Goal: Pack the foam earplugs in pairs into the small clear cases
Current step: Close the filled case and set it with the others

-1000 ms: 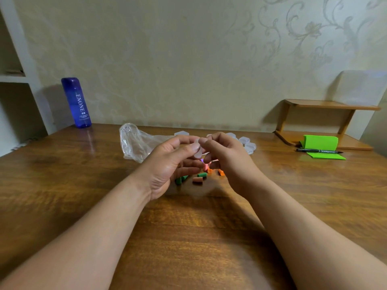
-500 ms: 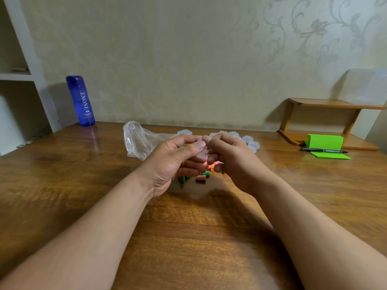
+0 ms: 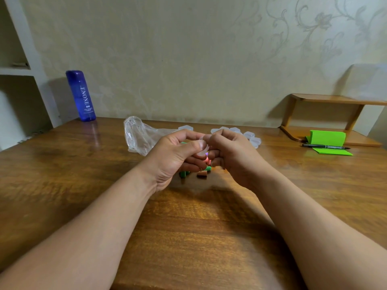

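Two hands met above the table (image 3: 188, 227), both pinching one clear case (image 3: 202, 147). The left hand (image 3: 173, 162) clamped it between thumb and curled fingers, and the right hand (image 3: 234, 162) gripped its other edge with bent fingertips. Loose earplugs (image 3: 202, 174), green and orange, lay on the wood just beneath them. Spare cases (image 3: 249, 135) sat in a row behind the hands, near a crumpled bag (image 3: 140, 135). A blue bottle (image 3: 80, 95) stood far left.
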`<action>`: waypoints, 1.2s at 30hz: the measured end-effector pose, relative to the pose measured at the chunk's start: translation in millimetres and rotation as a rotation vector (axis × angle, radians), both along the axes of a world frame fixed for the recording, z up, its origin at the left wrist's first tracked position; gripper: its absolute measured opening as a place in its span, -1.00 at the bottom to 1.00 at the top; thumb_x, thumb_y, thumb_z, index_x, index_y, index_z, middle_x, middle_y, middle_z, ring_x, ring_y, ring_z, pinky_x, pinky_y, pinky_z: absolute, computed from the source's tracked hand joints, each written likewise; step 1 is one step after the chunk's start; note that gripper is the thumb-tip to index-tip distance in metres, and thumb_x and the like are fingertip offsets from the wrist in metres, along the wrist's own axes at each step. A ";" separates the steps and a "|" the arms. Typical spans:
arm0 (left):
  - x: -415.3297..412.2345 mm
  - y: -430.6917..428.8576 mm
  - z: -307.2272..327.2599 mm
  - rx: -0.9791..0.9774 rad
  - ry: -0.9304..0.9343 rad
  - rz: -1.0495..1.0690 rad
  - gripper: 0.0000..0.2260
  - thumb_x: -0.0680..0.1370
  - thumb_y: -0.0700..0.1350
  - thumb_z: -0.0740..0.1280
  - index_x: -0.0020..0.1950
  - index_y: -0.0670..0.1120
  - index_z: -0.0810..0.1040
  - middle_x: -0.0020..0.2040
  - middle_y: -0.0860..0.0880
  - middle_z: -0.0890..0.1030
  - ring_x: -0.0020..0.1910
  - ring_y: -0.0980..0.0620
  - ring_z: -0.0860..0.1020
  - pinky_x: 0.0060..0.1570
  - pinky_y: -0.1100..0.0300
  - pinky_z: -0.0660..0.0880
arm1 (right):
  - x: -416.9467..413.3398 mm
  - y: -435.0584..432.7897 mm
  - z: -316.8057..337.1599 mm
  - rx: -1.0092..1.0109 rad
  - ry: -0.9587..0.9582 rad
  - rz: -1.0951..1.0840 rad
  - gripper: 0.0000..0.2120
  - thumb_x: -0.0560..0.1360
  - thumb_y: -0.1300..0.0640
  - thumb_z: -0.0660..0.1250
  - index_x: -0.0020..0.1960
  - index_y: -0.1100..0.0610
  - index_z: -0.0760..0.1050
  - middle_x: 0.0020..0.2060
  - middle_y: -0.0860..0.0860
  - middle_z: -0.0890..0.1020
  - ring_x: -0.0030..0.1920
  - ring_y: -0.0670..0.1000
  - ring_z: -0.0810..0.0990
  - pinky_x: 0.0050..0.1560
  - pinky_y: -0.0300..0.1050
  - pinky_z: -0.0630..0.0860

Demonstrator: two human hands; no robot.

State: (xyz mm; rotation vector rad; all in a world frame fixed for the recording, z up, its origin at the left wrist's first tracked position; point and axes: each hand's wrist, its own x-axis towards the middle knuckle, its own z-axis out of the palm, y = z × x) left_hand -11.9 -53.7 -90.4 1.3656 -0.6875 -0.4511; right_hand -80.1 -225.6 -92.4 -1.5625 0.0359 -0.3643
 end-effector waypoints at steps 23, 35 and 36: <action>2.0 2.1 4.5 -0.105 0.143 0.007 -0.73 0.67 -0.39 0.21 0.34 -0.22 0.53 0.19 -0.36 0.69 0.04 -0.26 0.76 -0.13 0.12 0.73 | 3.3 -0.8 -0.2 -0.339 -0.017 -0.435 -0.83 0.64 0.07 0.34 0.02 0.14 0.65 -0.13 0.08 0.74 -0.26 -0.01 0.68 -0.23 0.04 0.65; -0.8 0.3 3.6 0.076 0.179 -0.246 -0.74 0.70 -0.18 0.16 0.37 -0.10 0.48 -0.19 -0.07 0.49 -0.36 0.03 0.44 -0.33 0.15 0.05 | -2.2 7.2 -0.8 -0.503 -0.137 -0.288 -0.80 0.69 0.03 0.36 0.07 0.05 0.75 -0.16 -0.11 0.76 -0.11 -0.16 0.69 -0.13 -0.26 0.52; 1.6 0.1 4.2 0.062 0.217 -0.245 -0.72 0.74 -0.04 0.17 0.40 -0.08 0.49 -0.21 -0.06 0.46 -0.38 0.04 0.42 -0.38 0.17 0.06 | -2.9 7.7 -0.6 -0.479 -0.137 -0.273 -0.79 0.70 0.03 0.34 0.09 0.07 0.74 -0.18 -0.14 0.75 -0.15 -0.22 0.67 -0.15 -0.32 0.49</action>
